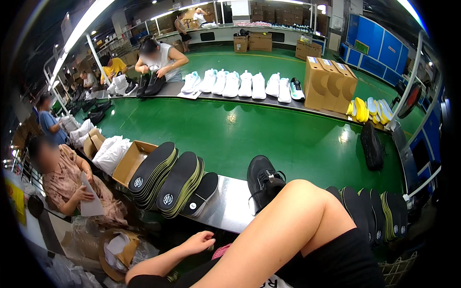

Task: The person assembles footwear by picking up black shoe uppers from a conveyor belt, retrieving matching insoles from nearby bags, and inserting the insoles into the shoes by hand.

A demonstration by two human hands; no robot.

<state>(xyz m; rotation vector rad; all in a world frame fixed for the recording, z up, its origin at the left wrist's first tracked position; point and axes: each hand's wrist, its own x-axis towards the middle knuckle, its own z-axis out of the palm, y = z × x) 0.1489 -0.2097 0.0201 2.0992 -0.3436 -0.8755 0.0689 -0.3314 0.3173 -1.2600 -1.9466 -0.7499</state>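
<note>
In the head view, the left hand (196, 243) has loosely curled fingers; I can't tell if they hold anything. The right hand is out of sight. Past the left hand, black insoles (180, 178) lie on the shiny bench (231, 206), with a black sneaker (260, 176) farther right.

Shiny green floor (216, 57). 1 long white light (77, 36), upper left. Big blue panels (377, 43) on right. Pale pillar (241, 8) far back.
</note>
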